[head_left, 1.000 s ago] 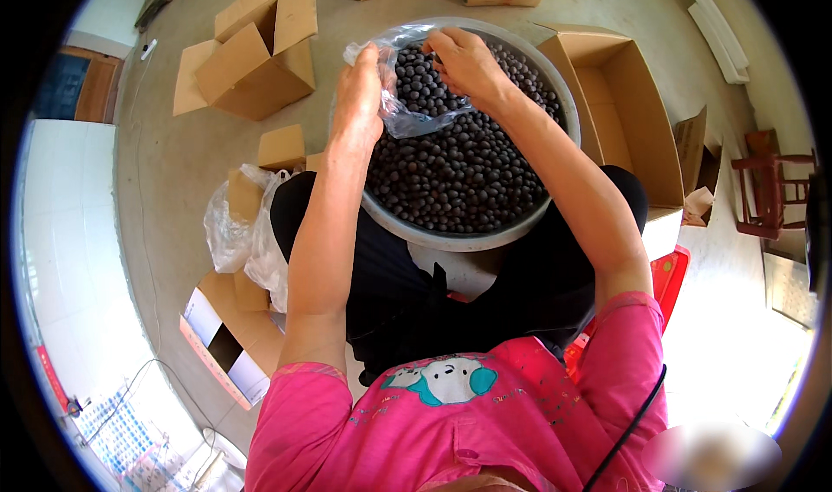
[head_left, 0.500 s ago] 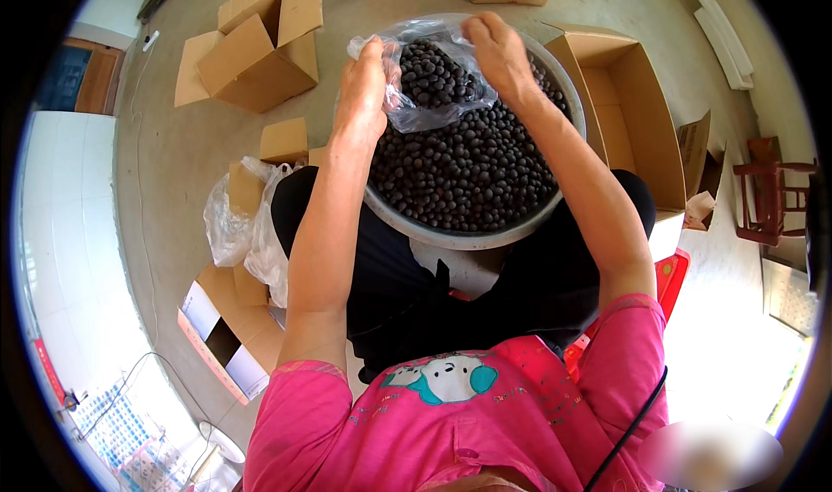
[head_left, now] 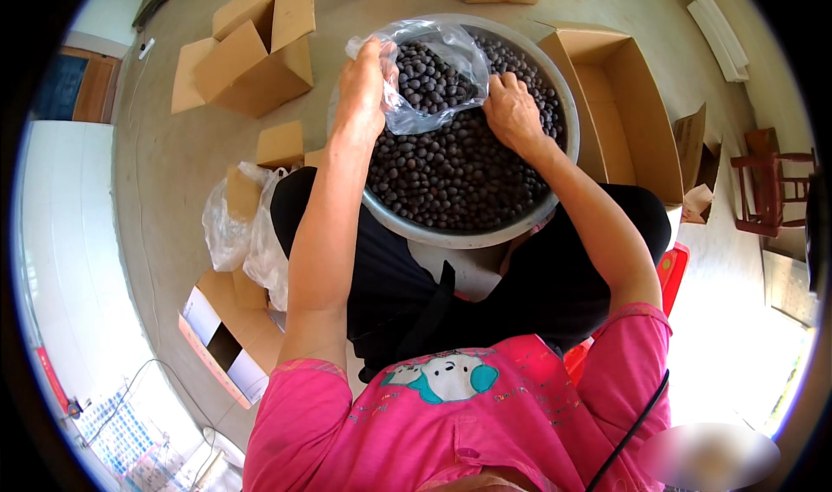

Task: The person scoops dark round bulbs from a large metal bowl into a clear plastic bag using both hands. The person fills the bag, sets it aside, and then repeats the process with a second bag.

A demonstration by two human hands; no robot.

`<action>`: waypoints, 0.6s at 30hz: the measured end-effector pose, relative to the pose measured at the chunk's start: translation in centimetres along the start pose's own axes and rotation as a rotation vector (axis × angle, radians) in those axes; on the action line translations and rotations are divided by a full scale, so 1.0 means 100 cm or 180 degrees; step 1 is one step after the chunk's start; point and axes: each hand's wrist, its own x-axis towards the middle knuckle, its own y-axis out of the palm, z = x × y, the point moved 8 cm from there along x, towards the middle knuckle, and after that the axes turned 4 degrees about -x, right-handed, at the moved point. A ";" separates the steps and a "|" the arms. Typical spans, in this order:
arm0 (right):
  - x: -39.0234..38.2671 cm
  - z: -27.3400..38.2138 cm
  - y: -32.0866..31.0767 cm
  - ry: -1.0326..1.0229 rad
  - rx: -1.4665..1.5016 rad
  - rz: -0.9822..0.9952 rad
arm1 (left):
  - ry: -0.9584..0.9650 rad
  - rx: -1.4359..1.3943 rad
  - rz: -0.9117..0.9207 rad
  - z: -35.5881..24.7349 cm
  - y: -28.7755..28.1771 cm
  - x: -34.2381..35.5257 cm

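A wide metal basin (head_left: 459, 239) full of dark, round berry-like pieces (head_left: 446, 180) sits between my legs. My left hand (head_left: 362, 89) grips the left side of a clear plastic bag (head_left: 416, 123) that holds some of the dark pieces above the heap. At the bag's right edge, my right hand (head_left: 513, 110) is closed, fingers curled down beside the plastic; what is in them is hidden.
An open cardboard box (head_left: 628, 102) stands right of the basin, another (head_left: 251, 71) upper left. Plastic bags (head_left: 225, 223) and a cut carton (head_left: 225, 336) lie lower left. A red plastic item (head_left: 672, 271) and a wooden chair (head_left: 763, 193) are at right.
My right hand rose from inside the bag to its far right edge, then came down to the near right side with fingers curled. My left hand stays on the bag.
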 end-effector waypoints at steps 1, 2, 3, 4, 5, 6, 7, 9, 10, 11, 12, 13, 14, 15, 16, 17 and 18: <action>-0.004 0.003 0.000 -0.0085 -0.0108 -0.0004 | -0.0006 -0.0032 0.0004 0.001 -0.001 0.001; -0.006 0.006 0.000 -0.0050 -0.0047 0.0046 | -0.0011 -0.0063 -0.0004 0.000 0.000 0.000; -0.007 0.009 -0.001 -0.0016 0.0013 0.0096 | -0.0023 -0.0048 -0.0045 0.000 0.000 0.000; -0.008 0.012 -0.001 0.0016 0.0074 0.0147 | -0.0035 -0.0035 -0.0086 0.001 0.002 -0.001; -0.009 0.017 -0.005 -0.0079 0.0040 0.0077 | -0.0048 -0.0022 -0.0129 0.001 0.002 -0.003; -0.011 0.020 -0.004 -0.0018 0.0145 0.0131 | -0.0046 -0.0030 -0.0149 0.001 0.002 -0.003; -0.014 0.024 -0.003 0.0043 0.0250 0.0186 | -0.0044 -0.0038 -0.0170 0.000 0.002 -0.003; -0.018 0.030 -0.004 0.0028 0.0309 0.0163 | -0.0040 -0.0058 -0.0171 0.001 0.003 -0.002; -0.019 0.031 -0.003 0.0030 0.0328 0.0233 | -0.0037 -0.0071 -0.0157 0.001 0.003 -0.002; -0.019 0.032 -0.001 0.0029 0.0348 0.0302 | -0.0032 -0.0083 -0.0146 0.001 0.003 -0.002; -0.020 0.033 0.000 0.0029 0.0368 0.0372 | -0.0049 -0.0077 -0.0135 0.002 0.003 -0.002; -0.020 0.035 -0.002 -0.0031 0.0382 0.0328 | -0.0066 -0.0071 -0.0123 0.002 0.003 -0.002; -0.020 0.035 -0.002 -0.0040 0.0375 0.0325 | -0.0082 -0.0065 -0.0112 0.002 0.003 -0.002; -0.021 0.035 -0.002 -0.0050 0.0369 0.0323 | -0.0082 -0.0068 -0.0104 0.002 0.003 -0.002; -0.021 0.035 -0.002 -0.0059 0.0363 0.0321 | -0.0082 -0.0070 -0.0096 0.002 0.003 -0.002; -0.022 0.036 -0.003 -0.0112 0.0382 0.0266 | -0.0083 -0.0074 -0.0085 0.003 0.004 -0.002; -0.024 0.038 -0.005 -0.0164 0.0401 0.0210 | -0.0087 -0.0070 -0.0081 0.003 0.004 -0.002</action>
